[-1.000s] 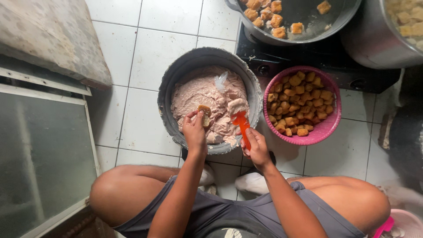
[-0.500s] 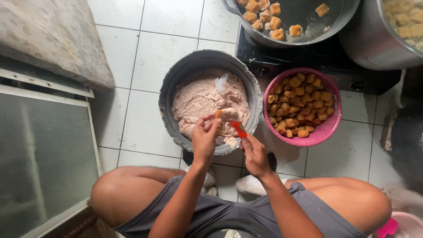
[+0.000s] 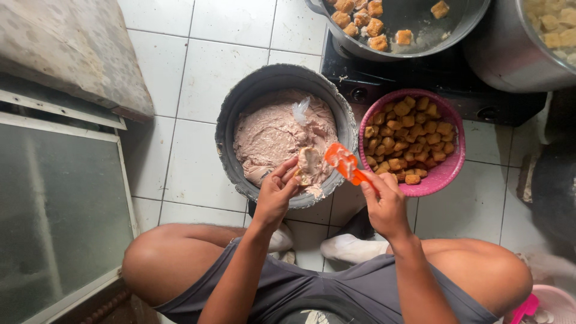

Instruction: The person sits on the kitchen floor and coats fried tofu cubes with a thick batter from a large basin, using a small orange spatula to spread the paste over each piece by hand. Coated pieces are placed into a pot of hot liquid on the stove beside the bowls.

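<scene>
- Two hands are at work over the near rim of a large grey basin standing on the white tiled floor.
- Left hand: fingers closed round a pale stuffed piece, holding it just above the basin's near edge.
- Right hand: clamped on the handle of an orange spatula; the blade is smeared with paste and sits just beside the held piece, apart from it by a small gap.
- The basin holds a pinkish-grey paste; a scrap of clear plastic lies on it near the far side.
- A pink bowl touches or nearly touches the basin on its right and is filled with golden-brown fried cubes.
- Beyond these, a black stove carries a dark pan with several fried cubes in it.
- A metal pot stands at the upper right, partly cut off.
- The person sits cross-legged, knees either side of the basin.
- A stone slab lies at the upper left.
</scene>
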